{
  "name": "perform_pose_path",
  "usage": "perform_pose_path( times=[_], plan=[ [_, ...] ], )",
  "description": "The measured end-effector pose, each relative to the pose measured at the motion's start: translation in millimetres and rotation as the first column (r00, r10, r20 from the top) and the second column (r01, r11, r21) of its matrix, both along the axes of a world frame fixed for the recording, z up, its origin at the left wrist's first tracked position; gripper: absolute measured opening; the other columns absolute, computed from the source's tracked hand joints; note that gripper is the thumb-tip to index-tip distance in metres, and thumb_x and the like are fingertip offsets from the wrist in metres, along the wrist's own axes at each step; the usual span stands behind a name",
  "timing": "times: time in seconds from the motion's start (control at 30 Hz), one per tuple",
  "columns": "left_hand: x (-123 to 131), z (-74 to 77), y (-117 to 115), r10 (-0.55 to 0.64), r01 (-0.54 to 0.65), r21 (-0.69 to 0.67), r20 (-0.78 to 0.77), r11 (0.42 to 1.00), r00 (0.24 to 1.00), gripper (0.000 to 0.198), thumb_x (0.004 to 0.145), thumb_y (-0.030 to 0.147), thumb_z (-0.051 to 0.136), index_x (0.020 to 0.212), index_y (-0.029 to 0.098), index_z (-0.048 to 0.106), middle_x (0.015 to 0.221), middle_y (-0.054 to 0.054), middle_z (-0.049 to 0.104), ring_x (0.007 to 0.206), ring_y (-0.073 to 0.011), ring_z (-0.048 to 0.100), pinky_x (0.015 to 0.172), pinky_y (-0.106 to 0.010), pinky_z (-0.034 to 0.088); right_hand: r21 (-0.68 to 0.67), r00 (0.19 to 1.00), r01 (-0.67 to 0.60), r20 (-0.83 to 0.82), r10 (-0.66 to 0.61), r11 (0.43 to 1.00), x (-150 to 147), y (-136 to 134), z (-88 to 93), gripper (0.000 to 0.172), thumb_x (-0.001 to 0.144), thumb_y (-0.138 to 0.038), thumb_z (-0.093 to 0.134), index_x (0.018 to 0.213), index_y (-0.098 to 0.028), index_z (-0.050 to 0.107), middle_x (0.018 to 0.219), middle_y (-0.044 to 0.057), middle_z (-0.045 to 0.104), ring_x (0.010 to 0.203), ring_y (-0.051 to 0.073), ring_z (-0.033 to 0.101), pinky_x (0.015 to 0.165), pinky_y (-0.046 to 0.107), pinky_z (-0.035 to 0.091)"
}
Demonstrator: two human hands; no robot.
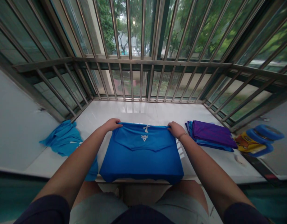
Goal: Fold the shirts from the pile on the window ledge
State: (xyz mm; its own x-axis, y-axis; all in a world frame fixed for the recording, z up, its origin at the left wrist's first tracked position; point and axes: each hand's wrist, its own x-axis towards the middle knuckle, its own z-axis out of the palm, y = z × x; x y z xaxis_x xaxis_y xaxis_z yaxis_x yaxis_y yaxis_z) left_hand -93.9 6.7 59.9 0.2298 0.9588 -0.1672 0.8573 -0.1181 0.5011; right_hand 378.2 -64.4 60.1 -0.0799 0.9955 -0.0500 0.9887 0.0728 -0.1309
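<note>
A blue shirt [143,160] with white lettering lies spread on the white window ledge, its near edge drooping over the front. Part of it is folded over, making a straight far edge. My left hand [112,124] pinches the far left corner of that edge. At the far right corner, my right hand [176,129] grips the cloth the same way. A bracelet circles my right wrist. The fingertips are partly hidden in the fabric.
Left of my left arm lies a crumpled lighter-blue garment [64,138]. A folded purple and blue clothes stack [212,134] sits on the right, beside a blue-and-yellow container [257,140] with a handle. Metal window bars [143,81] close off the back of the ledge [140,108].
</note>
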Motion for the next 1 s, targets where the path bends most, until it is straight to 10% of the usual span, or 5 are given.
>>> perform_pose_path(
  times=[0.27, 0.6, 1.0],
  plan=[
    [-19, 28.8, -20, 0.053, -0.074, 0.389, 0.065, 0.918, 0.997, 0.029, 0.092, 0.045, 0.065, 0.104, 0.023, 0.078, 0.104, -0.007, 0.078, 0.101, -0.0261, 0.070, 0.094, -0.034, 0.054, 0.370, 0.993, 0.013, -0.115, 0.032, 0.929, -10, -29, 37.5, 0.021, 0.108, -0.025, 0.054, 0.117, -0.019, 0.072, 0.122, 0.014, 0.070, 0.113, 0.026, 0.067, 0.100, 0.033, 0.050],
    [-69, -90.1, -201, -0.152, 0.161, 0.350, -0.053, 0.923, 0.987, 0.037, 0.099, 0.039, 0.061, 0.129, 0.028, 0.079, 0.147, -0.013, 0.069, 0.134, -0.0333, 0.066, 0.116, -0.051, 0.054, 0.235, 0.982, -0.164, -0.050, 0.180, 0.958, 2, -198, -78.7, 0.030, 0.107, -0.024, 0.051, 0.123, -0.022, 0.075, 0.125, 0.014, 0.073, 0.107, 0.030, 0.071, 0.093, 0.043, 0.059],
    [-41, -92.3, -278, -0.312, 0.354, 0.398, -0.167, 0.846, 0.935, 0.061, 0.096, 0.049, 0.077, 0.153, 0.031, 0.064, 0.161, -0.011, 0.062, 0.142, -0.0355, 0.063, 0.118, -0.054, 0.055, 0.339, 0.930, -0.354, 0.033, 0.365, 0.872, -6, -238, -101.1, 0.063, 0.104, -0.050, 0.066, 0.160, -0.024, 0.055, 0.164, 0.014, 0.056, 0.146, 0.036, 0.057, 0.116, 0.053, 0.051]
  ],
)
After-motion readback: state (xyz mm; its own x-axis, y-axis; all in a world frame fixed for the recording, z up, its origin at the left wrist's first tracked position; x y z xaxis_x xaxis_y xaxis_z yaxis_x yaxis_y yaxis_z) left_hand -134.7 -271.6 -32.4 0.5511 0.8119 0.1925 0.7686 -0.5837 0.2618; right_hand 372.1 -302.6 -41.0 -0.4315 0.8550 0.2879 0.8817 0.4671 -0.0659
